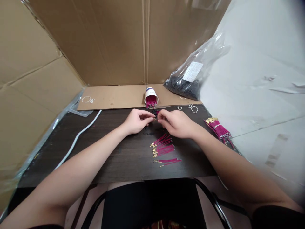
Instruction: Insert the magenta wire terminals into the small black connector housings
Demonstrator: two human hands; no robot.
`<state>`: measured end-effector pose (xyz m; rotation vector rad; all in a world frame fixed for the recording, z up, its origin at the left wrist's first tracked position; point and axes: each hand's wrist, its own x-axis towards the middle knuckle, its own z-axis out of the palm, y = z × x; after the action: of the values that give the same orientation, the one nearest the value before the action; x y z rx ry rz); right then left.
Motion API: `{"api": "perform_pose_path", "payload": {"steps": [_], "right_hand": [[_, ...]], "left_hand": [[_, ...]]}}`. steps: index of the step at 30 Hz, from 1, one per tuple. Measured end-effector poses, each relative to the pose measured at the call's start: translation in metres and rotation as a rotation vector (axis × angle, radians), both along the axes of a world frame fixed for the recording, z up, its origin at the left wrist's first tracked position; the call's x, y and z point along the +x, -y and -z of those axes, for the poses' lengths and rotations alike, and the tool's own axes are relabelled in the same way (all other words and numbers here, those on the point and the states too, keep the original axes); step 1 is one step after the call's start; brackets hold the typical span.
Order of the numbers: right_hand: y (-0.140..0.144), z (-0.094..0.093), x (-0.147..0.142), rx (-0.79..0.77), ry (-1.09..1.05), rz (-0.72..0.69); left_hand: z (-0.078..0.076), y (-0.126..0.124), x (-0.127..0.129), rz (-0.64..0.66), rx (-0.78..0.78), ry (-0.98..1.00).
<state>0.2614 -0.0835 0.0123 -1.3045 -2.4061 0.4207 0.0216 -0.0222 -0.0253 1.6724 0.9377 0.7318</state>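
- Centrally, the fingertips of both hands meet over the dark table, pinching a small piece between them; a bit of magenta wire shows just above the meeting point.
- Left hand lies knuckles up, fingers curled and thumb pressed to forefinger, clenched on the small piece; its forearm runs back to the lower left corner.
- Right hand mirrors it, fingers bent inward and gripping the same piece from the other side; its forearm runs to the lower right, where a dark sleeve begins.
- What exactly is pinched is too small and too covered by the fingers to make out; a few small black bits lie on the table just under the hands.
- Just nearer the person, loose wires with gold tips lie in a fan; a banded bundle rests at the table's right edge, partly past it.
- Behind the hands a paper cup lies tipped, mouth toward the viewer, full of magenta wires; its print is unreadable.
- A clear bag of black parts leans at the back right; its white label is too blurred to read.
- Cardboard walls the back and left.
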Motion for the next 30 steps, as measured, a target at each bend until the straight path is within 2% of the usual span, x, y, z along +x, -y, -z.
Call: {"api": "perform_pose_path", "payload": {"steps": [2,6,13,30], "right_hand": [[-0.004,0.005,0.002,0.052,0.007,0.065],[-0.011,0.009,0.005,0.088,-0.036,0.103],[-0.013,0.011,0.006,0.052,-0.084,0.049],[-0.012,0.006,0.007,0.042,-0.078,0.016]], "left_hand": [[0.002,-0.002,0.000,-0.022,0.033,-0.017],[0.000,-0.002,0.000,-0.038,-0.010,-0.039],[-0.007,0.000,0.002,-0.050,-0.025,-0.059],[-0.006,-0.001,0.002,-0.017,-0.017,-0.050]]}}
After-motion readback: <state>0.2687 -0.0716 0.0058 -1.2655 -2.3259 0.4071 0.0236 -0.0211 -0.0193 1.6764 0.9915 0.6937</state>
